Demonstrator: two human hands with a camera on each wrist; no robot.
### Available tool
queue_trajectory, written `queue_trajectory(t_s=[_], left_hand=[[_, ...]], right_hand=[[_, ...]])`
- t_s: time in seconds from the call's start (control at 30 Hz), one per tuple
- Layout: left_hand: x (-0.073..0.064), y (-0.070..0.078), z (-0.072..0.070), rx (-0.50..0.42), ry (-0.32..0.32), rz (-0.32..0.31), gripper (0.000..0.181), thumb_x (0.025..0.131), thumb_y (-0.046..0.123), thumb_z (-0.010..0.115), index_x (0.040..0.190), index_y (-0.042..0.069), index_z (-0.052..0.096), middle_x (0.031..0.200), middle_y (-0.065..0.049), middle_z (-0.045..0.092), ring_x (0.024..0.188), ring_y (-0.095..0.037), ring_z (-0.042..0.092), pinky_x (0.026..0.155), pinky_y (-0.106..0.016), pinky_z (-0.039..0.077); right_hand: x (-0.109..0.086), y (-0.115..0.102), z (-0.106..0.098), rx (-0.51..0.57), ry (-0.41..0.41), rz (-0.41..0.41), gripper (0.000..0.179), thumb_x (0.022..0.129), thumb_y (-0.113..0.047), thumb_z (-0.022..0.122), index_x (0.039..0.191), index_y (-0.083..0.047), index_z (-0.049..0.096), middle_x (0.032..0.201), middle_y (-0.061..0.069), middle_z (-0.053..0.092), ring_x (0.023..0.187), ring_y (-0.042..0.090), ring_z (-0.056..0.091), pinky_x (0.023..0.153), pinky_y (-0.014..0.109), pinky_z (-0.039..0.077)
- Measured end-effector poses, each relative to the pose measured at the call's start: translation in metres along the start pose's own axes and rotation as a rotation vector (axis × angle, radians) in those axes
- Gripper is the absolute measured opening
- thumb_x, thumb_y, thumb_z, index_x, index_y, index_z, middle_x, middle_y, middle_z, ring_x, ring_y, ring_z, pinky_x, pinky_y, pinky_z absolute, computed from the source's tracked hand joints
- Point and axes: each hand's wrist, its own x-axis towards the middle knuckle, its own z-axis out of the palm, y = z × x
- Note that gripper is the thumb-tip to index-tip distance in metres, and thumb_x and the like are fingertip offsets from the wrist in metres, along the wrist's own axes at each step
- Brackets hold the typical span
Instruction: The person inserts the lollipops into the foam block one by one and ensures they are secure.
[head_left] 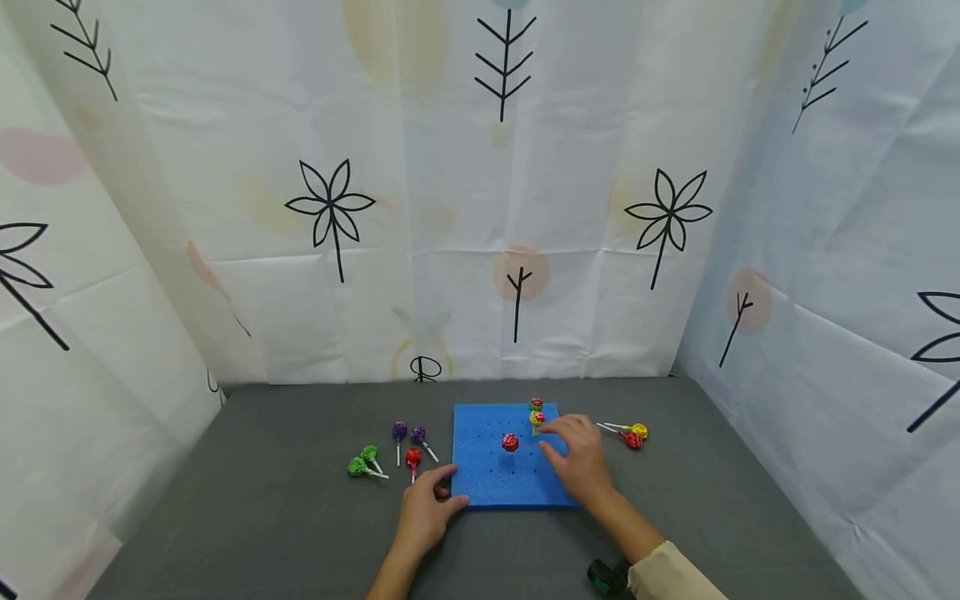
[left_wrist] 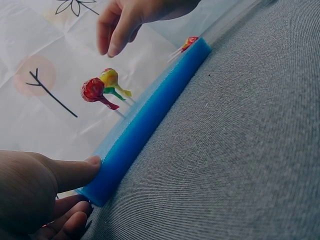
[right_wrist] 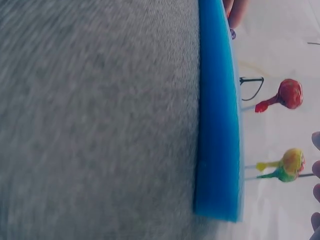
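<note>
A blue foam board (head_left: pixel 480 487) with small holes lies flat on the grey cloth. Three lollipops stand in it by their sticks: a red one (head_left: pixel 510 442), a yellow one (head_left: pixel 537 418) and, behind that, a green-and-red one (head_left: pixel 536 405). My left hand (head_left: pixel 425 512) grips the board's near left corner; the left wrist view has its thumb (left_wrist: pixel 80 172) on top and the fingers curled at the side. Over the board's right part hovers my right hand (head_left: pixel 581 458), fingers loosely bent beside the yellow lollipop, nothing between them. Only its fingertips (right_wrist: pixel 317 192) enter the right wrist view.
Left of the board lie two green lollipops (head_left: pixel 357 467), two purple ones (head_left: pixel 399 431) and a red one (head_left: pixel 413 457). To its right, a yellow lollipop (head_left: pixel 638 431) and a red one (head_left: pixel 633 441) lie together. Printed white curtains (head_left: pixel 450 317) enclose the table's back and sides.
</note>
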Motion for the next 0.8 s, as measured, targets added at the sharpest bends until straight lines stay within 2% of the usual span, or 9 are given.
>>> queue_trajectory(t_s=[0.3, 0.43, 0.63, 0.7, 0.8], left_hand=[[0.000, 0.001, 0.000, 0.004, 0.003, -0.017, 0.049, 0.075, 0.015, 0.084, 0.120, 0.005, 0.067, 0.096, -0.005, 0.063, 0.083, -0.017, 0.057, 0.070, -0.036, 0.046], [0.000, 0.002, 0.000, -0.001, -0.005, -0.025, 0.049, 0.075, 0.015, 0.084, 0.120, 0.006, 0.067, 0.098, -0.005, 0.063, 0.084, -0.017, 0.057, 0.070, -0.037, 0.046], [0.000, 0.001, 0.000, -0.007, -0.002, -0.018, 0.049, 0.075, 0.015, 0.084, 0.121, 0.005, 0.067, 0.097, -0.005, 0.063, 0.084, -0.017, 0.057, 0.069, -0.036, 0.046], [-0.001, 0.001, 0.000, -0.007, 0.001, -0.015, 0.049, 0.075, 0.015, 0.084, 0.120, 0.005, 0.067, 0.097, -0.005, 0.063, 0.083, -0.017, 0.057, 0.069, -0.036, 0.046], [-0.001, 0.000, 0.000, -0.006, -0.002, -0.015, 0.049, 0.075, 0.015, 0.084, 0.121, 0.006, 0.067, 0.097, -0.005, 0.063, 0.084, -0.017, 0.057, 0.069, -0.036, 0.046]], right_hand=[[-0.007, 0.015, -0.007, -0.013, 0.038, 0.015, 0.030, 0.068, 0.002, 0.086, 0.093, -0.004, 0.071, 0.098, 0.011, 0.067, 0.095, 0.030, 0.056, 0.082, 0.054, 0.041], [-0.008, 0.021, -0.012, -0.008, 0.015, 0.081, 0.031, 0.069, 0.002, 0.086, 0.095, -0.003, 0.070, 0.102, 0.013, 0.065, 0.097, 0.032, 0.056, 0.084, 0.053, 0.042], [-0.010, 0.028, -0.022, -0.011, -0.071, 0.226, 0.035, 0.074, -0.001, 0.083, 0.105, -0.003, 0.068, 0.113, 0.016, 0.062, 0.106, 0.036, 0.054, 0.089, 0.055, 0.043], [-0.011, 0.031, -0.024, -0.018, -0.083, 0.245, 0.036, 0.074, -0.002, 0.083, 0.108, -0.003, 0.068, 0.115, 0.017, 0.061, 0.108, 0.037, 0.054, 0.090, 0.056, 0.042], [-0.014, 0.037, -0.026, -0.032, -0.072, 0.228, 0.040, 0.072, -0.002, 0.084, 0.108, -0.002, 0.067, 0.114, 0.019, 0.061, 0.106, 0.039, 0.054, 0.088, 0.058, 0.040]])
